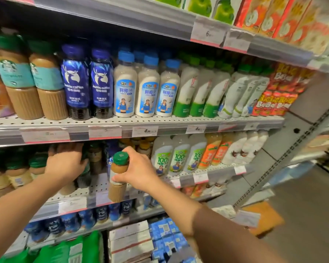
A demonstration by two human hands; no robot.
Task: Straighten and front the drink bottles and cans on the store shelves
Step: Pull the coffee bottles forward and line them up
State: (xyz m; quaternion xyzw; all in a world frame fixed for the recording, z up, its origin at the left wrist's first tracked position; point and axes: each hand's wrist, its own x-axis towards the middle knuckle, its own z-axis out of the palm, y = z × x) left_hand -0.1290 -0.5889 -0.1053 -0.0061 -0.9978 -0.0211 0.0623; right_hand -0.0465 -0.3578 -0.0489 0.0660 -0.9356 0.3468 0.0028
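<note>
**Both hands in the coffee row, one bottle held out front**

On the upper shelf (122, 120), from 9 o'clock toward 3: two tan coffee bottles (23, 80) with green caps, two dark blue bottles (87, 82), three white bottles (146, 88) with blue caps, then green-labelled white bottles (196, 92).

Below, at 8 o'clock, the left hand (66, 162) reaches into the lower shelf (80, 194) among green-capped bottles (17, 171). Its fingers curl round a dark bottle (85, 168) further back, though the grip is largely hidden by the hand itself.

Just right of it, near centre at 6 o'clock, the right hand (139, 168) holds a coffee bottle (118, 177) with a green cap. Thumb and fingers wrap its neck and shoulder from the right. The bottle stands upright, in front of the shelf edge rather than on it.

Toward 3 o'clock on the same shelf stand white bottles marked "100" (179, 158), orange bottles (215, 150) and more white ones.
</note>
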